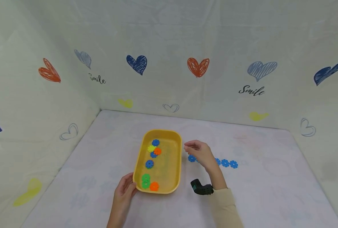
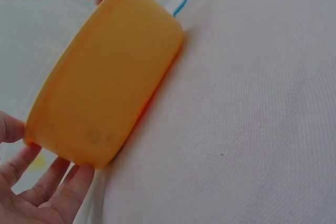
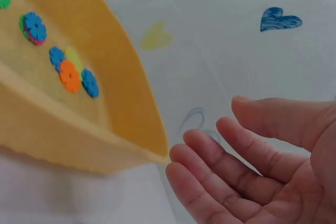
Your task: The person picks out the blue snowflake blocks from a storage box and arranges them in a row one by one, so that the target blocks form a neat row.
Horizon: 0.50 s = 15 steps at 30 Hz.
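A yellow tray (image 1: 180, 158) lies mid-table and holds several snowflake discs: blue (image 1: 155, 142), yellow-green (image 1: 151, 148), orange (image 1: 157, 151), blue (image 1: 149, 164), green (image 1: 146, 180) and orange (image 1: 154, 186). My left hand (image 1: 126, 188) touches the tray's near left corner, thumb by the rim and straight fingers (image 2: 50, 179) against the tray wall (image 2: 115, 77). My right hand (image 1: 196, 150) hovers just right of the tray's far end, above a row of blue discs (image 1: 225, 163). In the right wrist view this hand (image 3: 247, 161) is relaxed and empty beside the tray wall (image 3: 63, 135).
The table is covered with a pale cloth and enclosed on three sides by fabric walls printed with hearts. A black wrist camera (image 1: 201, 187) sits on my right forearm. One blue disc (image 1: 191, 158) lies between the tray and my right hand.
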Each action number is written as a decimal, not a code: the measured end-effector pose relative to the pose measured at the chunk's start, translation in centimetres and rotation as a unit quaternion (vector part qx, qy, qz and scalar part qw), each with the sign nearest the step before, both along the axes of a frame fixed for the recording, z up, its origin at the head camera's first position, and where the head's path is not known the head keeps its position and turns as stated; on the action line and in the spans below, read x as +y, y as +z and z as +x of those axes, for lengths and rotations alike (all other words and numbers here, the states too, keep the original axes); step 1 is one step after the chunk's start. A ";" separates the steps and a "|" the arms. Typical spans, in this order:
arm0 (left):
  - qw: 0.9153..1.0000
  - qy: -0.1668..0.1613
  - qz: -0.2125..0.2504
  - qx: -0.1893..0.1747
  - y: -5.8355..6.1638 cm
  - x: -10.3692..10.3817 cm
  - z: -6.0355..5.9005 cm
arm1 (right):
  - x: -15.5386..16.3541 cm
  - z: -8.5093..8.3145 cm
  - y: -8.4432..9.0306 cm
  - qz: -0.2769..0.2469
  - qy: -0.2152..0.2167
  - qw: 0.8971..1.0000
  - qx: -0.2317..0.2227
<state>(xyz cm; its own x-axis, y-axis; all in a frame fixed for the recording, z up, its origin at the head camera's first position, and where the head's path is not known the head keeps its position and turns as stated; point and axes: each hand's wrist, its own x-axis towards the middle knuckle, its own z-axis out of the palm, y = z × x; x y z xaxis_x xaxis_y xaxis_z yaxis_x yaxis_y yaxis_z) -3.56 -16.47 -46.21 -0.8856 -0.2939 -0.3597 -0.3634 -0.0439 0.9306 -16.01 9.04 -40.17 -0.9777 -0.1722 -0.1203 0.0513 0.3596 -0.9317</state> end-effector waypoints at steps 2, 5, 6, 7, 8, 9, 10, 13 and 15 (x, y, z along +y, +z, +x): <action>1.000 0.000 -0.002 0.000 0.0 0.0 0.0 | -1.3 -0.1 0.0 0.004 0.010 1.000 -0.013; 1.000 -0.002 -0.004 0.001 0.1 0.0 0.0 | -3.0 -0.3 -0.1 0.017 0.033 0.999 -0.016; 1.000 -0.002 -0.004 0.001 0.1 0.0 0.1 | -3.5 -0.3 -0.2 0.022 0.039 0.999 -0.016; 1.000 -0.002 -0.004 0.003 0.0 0.0 0.1 | -4.0 -0.3 -0.2 0.026 0.046 0.998 -0.015; 1.000 -0.002 -0.004 0.004 0.0 0.0 0.2 | -4.4 -0.3 -0.2 0.028 0.054 0.998 -0.013; 1.000 -0.001 -0.004 0.003 0.0 0.0 0.2 | -4.8 -0.3 -0.3 0.027 0.063 0.998 -0.014; 1.000 -0.002 -0.004 0.005 0.0 0.0 0.2 | -5.1 -0.3 -0.4 0.028 0.073 0.997 -0.012; 1.000 -0.003 -0.004 0.009 0.1 0.0 0.3 | -6.1 -0.4 -0.7 0.034 0.101 0.994 -0.012; 1.000 -0.003 -0.005 0.010 0.2 0.0 0.3 | -6.8 -0.4 -0.9 0.042 0.124 0.991 -0.013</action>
